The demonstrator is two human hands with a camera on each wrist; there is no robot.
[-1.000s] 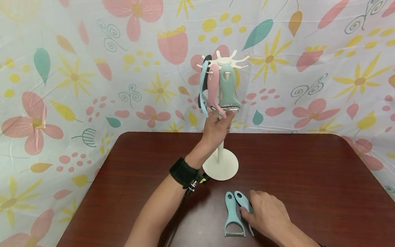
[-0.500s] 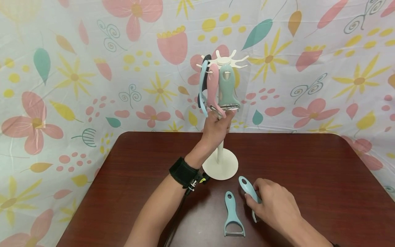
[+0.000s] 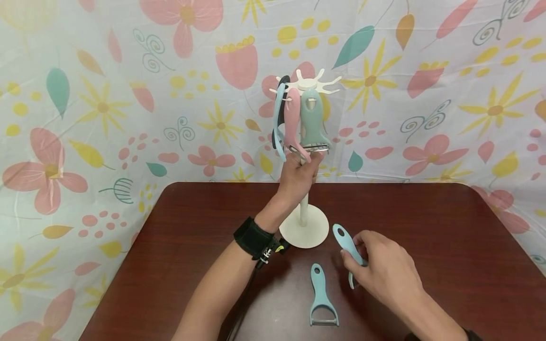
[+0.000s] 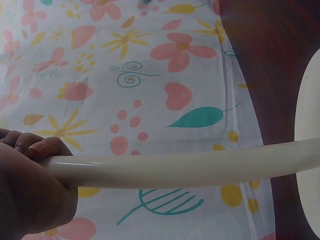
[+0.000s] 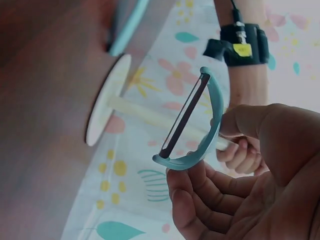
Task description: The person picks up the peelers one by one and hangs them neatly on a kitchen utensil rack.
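My left hand (image 3: 298, 177) grips the upper pole of a white rotating-style rack with a round base (image 3: 304, 237); the left wrist view shows the fingers round the pole (image 4: 175, 171). From the rack's hooks hang a pink peeler (image 3: 292, 116), a green peeler (image 3: 313, 123), a light blue utensil (image 3: 278, 113) seen edge-on, and a dark one mostly hidden behind it. To the right of the base, my right hand (image 3: 388, 265) pinches a light blue peeler (image 3: 343, 238) above the table, handle end pointing away. Its blade (image 5: 185, 117) shows in the right wrist view.
Another light blue peeler (image 3: 319, 293) lies on the dark wooden table (image 3: 426, 213), in front of the base. White hooks (image 3: 330, 85) without utensils stick out on the rack's right side. A flowered cloth (image 3: 170, 94) hangs behind the table.
My right hand has lifted the light blue peeler from beside the other one and carried it forward, towards the rack's base. The left hand keeps its place on the pole.
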